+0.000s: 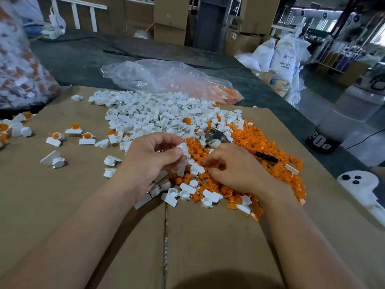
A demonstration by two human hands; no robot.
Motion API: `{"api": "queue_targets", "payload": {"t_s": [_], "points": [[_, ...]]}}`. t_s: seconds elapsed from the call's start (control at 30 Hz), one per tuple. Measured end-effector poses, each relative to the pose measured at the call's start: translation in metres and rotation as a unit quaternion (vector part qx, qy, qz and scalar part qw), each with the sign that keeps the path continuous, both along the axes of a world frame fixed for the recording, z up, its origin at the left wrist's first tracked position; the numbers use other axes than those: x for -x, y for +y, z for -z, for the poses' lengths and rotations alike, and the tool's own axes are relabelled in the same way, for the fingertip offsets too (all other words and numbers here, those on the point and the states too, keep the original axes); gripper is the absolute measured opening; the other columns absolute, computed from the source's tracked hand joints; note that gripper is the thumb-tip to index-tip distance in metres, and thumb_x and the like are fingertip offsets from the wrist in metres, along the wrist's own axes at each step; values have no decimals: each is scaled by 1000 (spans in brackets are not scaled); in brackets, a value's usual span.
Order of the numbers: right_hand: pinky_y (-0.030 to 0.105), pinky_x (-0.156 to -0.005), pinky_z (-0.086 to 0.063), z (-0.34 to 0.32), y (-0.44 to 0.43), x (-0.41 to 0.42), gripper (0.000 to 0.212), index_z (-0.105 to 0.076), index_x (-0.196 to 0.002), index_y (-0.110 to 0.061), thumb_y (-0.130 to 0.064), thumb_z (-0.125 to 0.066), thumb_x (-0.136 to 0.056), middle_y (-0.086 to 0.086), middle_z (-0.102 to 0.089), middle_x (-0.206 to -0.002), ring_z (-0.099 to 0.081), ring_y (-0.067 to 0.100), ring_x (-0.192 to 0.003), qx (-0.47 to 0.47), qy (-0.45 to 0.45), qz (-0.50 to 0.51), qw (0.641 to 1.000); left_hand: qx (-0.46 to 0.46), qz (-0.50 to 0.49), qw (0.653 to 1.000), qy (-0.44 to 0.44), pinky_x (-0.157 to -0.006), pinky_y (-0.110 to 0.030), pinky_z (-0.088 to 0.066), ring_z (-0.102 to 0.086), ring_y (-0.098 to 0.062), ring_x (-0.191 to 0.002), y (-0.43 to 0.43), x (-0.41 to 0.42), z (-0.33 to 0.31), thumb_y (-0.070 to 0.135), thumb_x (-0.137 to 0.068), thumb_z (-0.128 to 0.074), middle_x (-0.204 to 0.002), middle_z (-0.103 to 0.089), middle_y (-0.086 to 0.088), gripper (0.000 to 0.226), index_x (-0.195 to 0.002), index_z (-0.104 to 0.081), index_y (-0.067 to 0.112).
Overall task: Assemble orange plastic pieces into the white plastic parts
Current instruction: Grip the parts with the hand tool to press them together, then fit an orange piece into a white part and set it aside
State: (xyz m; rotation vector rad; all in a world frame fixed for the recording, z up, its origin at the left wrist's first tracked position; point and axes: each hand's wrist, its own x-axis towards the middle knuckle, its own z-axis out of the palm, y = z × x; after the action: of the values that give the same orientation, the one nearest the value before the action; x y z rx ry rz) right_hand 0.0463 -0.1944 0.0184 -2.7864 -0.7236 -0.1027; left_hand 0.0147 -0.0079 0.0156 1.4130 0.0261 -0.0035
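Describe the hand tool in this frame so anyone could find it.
On the cardboard sheet, find the heap of orange pieces at right. The tool lies on it beyond the right hand: the only metal thing, with a red-and-black handle.

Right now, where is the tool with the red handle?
In the head view, the tool lies on the orange pile, right of centre, just beyond the right hand.

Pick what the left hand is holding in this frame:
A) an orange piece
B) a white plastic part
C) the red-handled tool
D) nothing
B: the left hand pinches a white plastic part between its thumb and fingers.
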Motion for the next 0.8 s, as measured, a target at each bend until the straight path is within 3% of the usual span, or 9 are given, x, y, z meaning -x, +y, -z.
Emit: {"api": "queue_targets", "payload": {"t_s": [0.17,0.33,0.43,0.53,0.67,0.8], "points": [[31,-87,-37,1,4,0,18,-67,-104,-26,-25,-55,-90,-10,-45,-90,-43,9,-93,25,-9,10,1000,16,9,1000,3,-56,-20,-54,-67,-12,-63,1,0,1,-9,-80,-59,-69,-66,-4,21,-83,-68,10],[24,-78,-36,2,4,2,12,-65,-98,-22,-21,-56,-90,-14,-45,-86,-45,6,-88,-17,-13,27,999,28,12,1000,2,-56,-19,-54,-68,-13,-64,1,0,1,-9,-79,-59,-67,-67,-4,22,-83,-68,10],[27,-82,-38,0,4,3,19,-66,-102,-26,-20,-58,-86,-11,-49,-92,-47,9,-94,11,5,17,1000,34,14,999,-1,-56,-19,-54,-68,-13,-64,2,0,2,-10,-79,-59,-65,-68,-3,22,-83,-68,10],[25,-85,-28,0,6,4,32,-64,-111,-29,-18,-56,-82,-10,-43,-100,-42,11,-104,43,32,22,998,59,27,998,2,-55,-19,-54,-68,-13,-63,2,0,1,-10,-78,-59,-64,-68,-3,21,-84,-67,8],[23,-82,-30,2,7,3,25,-64,-111,-28,-23,-57,-88,-10,-40,-96,-43,15,-105,41,19,28,999,90,50,995,10,-55,-18,-53,-69,-14,-64,2,0,1,-10,-75,-58,-66,-68,-6,20,-86,-66,4],[24,-83,-34,4,5,3,21,-64,-109,-26,-23,-58,-89,-10,-46,-100,-46,12,-102,-8,-2,22,1000,109,62,992,14,-55,-19,-54,-69,-16,-64,0,0,1,-2,-57,-64,-65,-67,-6,26,-81,-65,5]]}}
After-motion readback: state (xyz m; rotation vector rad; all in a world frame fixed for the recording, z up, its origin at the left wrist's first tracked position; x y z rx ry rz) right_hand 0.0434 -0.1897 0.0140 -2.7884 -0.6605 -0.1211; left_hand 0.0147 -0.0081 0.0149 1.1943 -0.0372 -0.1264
